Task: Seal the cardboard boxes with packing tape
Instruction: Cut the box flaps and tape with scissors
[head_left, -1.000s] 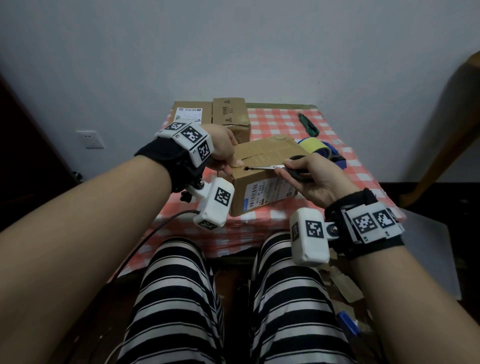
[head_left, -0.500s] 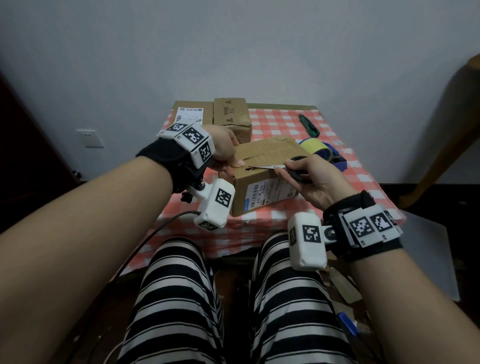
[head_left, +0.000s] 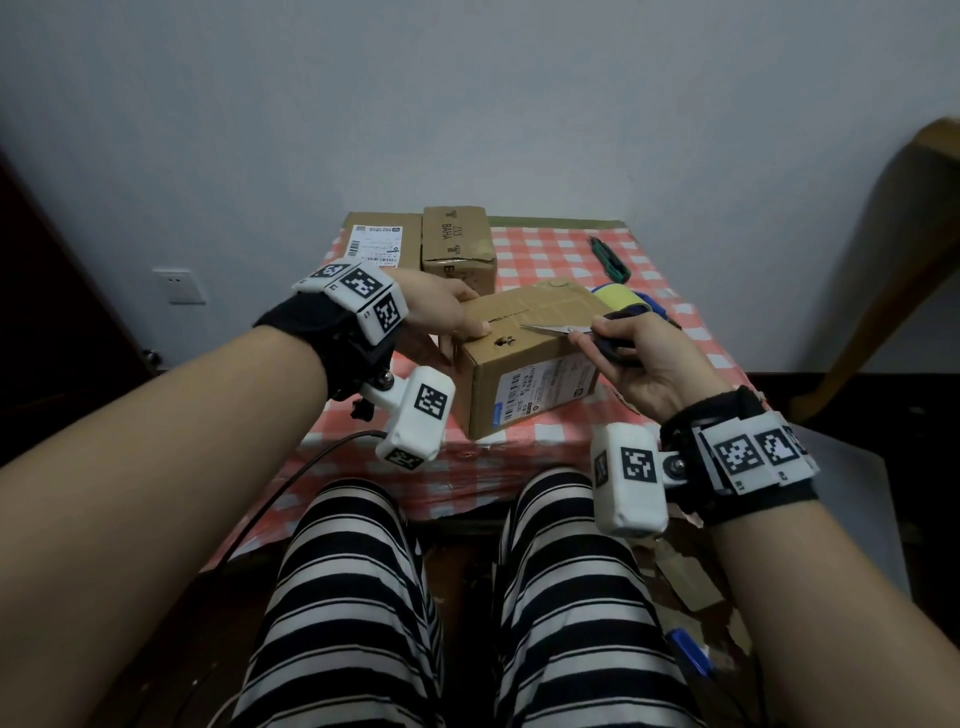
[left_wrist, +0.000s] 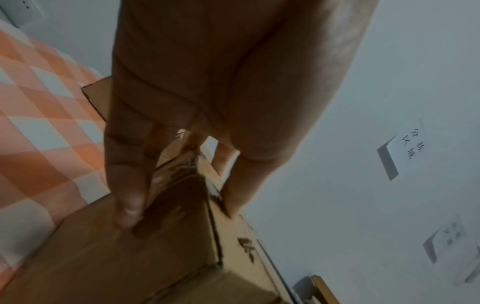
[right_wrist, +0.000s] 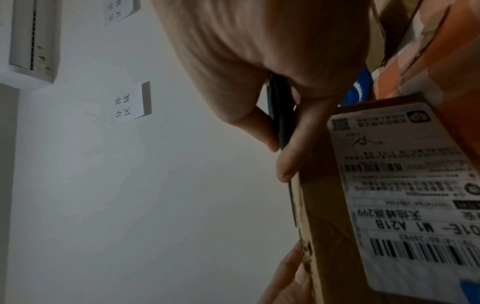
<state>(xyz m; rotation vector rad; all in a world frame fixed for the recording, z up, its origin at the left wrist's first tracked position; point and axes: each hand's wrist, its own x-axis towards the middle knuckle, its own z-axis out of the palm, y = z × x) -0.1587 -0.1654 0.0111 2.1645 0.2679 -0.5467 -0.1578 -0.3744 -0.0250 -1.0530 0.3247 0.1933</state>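
Observation:
A brown cardboard box with a white shipping label stands at the table's front edge. My left hand grips its near left top corner, thumb on the top and fingers down the side. The left wrist view shows these fingers against the box. My right hand holds black-handled scissors with the blades lying over the box top and pointing left. In the right wrist view the scissors' handle sits in my right hand beside the labelled box. A yellow tape roll lies behind my right hand.
Two more cardboard boxes stand at the back left of the red-checked table. A green tool lies at the back right. My striped knees sit under the front edge. A brown chair stands to the right.
The scissor blades have drawn back a little to the right along the box top, away from my left thumb. The left hand and the box have stayed put.

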